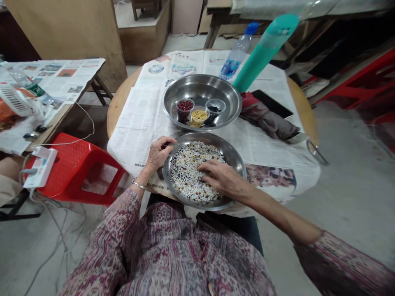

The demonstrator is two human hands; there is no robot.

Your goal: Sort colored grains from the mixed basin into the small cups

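A steel basin (239,162) on the near side of the table holds a mix of white grains (194,170) with red, yellow and black beans scattered through it. My left hand (159,153) is at its left rim, fingers curled over the edge. My right hand (224,179) reaches in from the right, thumb and fingers bent together down at the grains; whatever is between the tips is too small to name. Behind, a larger steel basin (202,84) contains three clear cups: red beans (185,106), yellow beans (199,116) and a few black beans (215,109).
Newspaper (135,115) covers the round table. Toward the back right stand a plastic bottle (236,55) and a tall green cylinder (265,51), beside a crumpled grey-red cloth (268,117) and a dark flat device (273,102). A red stool (77,168) with a power strip (40,168) is at left.
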